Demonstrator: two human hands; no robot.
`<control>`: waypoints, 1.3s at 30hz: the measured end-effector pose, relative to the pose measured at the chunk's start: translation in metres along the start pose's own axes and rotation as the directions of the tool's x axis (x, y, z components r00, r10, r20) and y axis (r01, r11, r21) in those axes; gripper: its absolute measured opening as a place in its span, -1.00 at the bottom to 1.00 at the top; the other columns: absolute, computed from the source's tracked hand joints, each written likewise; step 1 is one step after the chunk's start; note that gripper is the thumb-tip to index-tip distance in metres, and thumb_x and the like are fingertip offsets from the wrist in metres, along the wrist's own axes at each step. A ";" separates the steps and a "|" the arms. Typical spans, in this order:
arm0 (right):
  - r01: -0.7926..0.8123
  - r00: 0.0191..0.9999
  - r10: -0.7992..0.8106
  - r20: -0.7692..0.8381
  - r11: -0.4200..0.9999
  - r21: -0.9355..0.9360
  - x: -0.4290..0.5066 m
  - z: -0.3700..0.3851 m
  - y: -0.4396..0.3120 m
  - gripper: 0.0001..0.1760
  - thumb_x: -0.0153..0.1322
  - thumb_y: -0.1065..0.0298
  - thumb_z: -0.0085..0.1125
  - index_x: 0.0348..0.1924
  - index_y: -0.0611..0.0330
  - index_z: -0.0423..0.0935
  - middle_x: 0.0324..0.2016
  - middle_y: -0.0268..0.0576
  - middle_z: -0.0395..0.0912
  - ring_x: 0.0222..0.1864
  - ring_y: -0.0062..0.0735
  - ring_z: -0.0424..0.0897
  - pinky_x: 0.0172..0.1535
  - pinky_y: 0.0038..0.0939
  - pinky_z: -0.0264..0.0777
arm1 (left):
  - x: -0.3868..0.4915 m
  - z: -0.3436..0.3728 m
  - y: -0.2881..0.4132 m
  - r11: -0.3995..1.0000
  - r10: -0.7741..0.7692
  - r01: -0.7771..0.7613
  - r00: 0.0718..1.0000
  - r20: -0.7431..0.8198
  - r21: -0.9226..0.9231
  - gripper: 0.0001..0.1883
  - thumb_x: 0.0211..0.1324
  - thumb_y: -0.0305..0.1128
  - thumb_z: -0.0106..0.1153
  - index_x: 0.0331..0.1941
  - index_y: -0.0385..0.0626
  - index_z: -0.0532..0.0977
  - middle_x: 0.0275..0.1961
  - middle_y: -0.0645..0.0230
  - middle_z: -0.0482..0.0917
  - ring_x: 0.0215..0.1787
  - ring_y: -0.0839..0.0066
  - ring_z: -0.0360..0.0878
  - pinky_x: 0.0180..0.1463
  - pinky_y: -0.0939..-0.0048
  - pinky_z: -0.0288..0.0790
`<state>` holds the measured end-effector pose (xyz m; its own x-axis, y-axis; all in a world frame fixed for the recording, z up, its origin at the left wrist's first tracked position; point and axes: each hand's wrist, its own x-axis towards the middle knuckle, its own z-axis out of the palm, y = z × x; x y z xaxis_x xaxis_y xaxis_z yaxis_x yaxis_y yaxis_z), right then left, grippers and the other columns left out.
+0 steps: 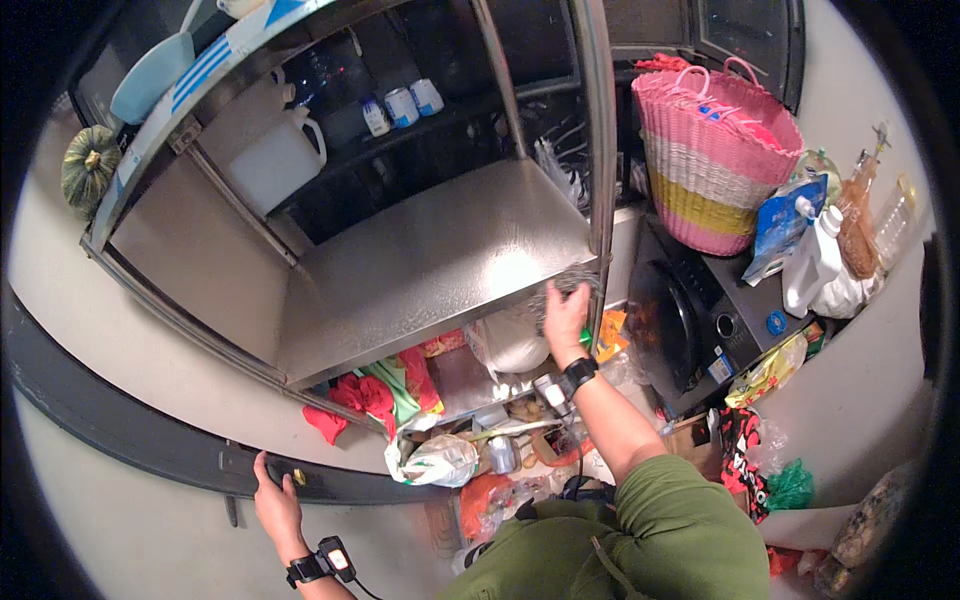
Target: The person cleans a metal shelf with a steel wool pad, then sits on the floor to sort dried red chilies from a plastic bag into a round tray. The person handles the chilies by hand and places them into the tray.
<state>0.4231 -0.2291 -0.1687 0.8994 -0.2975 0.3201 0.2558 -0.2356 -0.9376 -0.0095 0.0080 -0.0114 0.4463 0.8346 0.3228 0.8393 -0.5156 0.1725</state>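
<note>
My right hand (568,319) holds a grey wire-mesh scrubber, apparently steel wool (571,277), against the front edge of a stainless steel shelf (420,247), close to the rack's right post (598,150). The shelf's metal surface is wet-looking and shiny, with a bright glare near that hand. At lower left, my left hand (277,506) is curled around a dark handle (279,475) on a dark-edged door (360,484), beside a small brass-coloured lock part (300,476). Its palm side is partly hidden. Both wrists wear black straps with small devices.
Below the shelf are a white bag (510,341), red and green bags (401,382) and a can (503,454). At right, a pink woven basket (712,165) and a white jug (814,262) stand on a black appliance (675,322). A pumpkin (91,169) sits at upper left.
</note>
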 end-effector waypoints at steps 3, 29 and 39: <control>0.155 0.942 -0.178 0.283 0.983 0.103 -0.054 0.020 -0.019 -0.63 0.28 0.31 0.21 -0.21 0.37 0.32 -0.23 0.19 0.38 -0.10 0.16 0.38 0.02 -0.11 0.28 | -0.003 -0.004 0.002 1.000 -0.002 0.002 1.000 0.011 -0.002 -0.39 0.11 -0.44 0.14 0.26 0.14 0.20 -0.31 -0.07 0.60 -0.26 -0.06 0.57 -0.23 0.04 0.40; 0.049 0.733 -0.206 0.648 0.966 0.252 -0.247 0.142 -0.124 -0.68 0.36 0.28 0.14 -0.19 0.40 0.42 -0.18 0.19 0.45 -0.08 0.13 0.44 0.00 -0.11 0.31 | 0.000 -0.014 0.009 0.992 -0.125 0.125 0.986 0.110 0.003 -0.44 0.16 -0.30 0.11 0.25 0.14 0.20 -0.45 0.04 0.61 -0.38 0.03 0.59 -0.31 0.05 0.45; 0.039 0.522 -0.311 0.794 0.939 0.343 -0.335 0.225 -0.182 -0.74 0.32 0.28 0.14 -0.27 0.33 0.51 -0.32 0.23 0.55 -0.17 0.23 0.52 -0.10 -0.05 0.40 | 0.001 -0.016 0.004 0.991 -0.119 0.126 0.985 0.127 -0.053 -0.47 0.18 -0.27 0.07 0.24 0.13 0.19 -0.47 0.05 0.61 -0.37 0.00 0.59 -0.29 0.02 0.46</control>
<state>0.1546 0.1218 -0.1357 0.6710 0.6530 0.3512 0.3963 0.0846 -0.9142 -0.0104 0.0035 0.0041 0.3792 0.9078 0.1792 0.8714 -0.4155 0.2610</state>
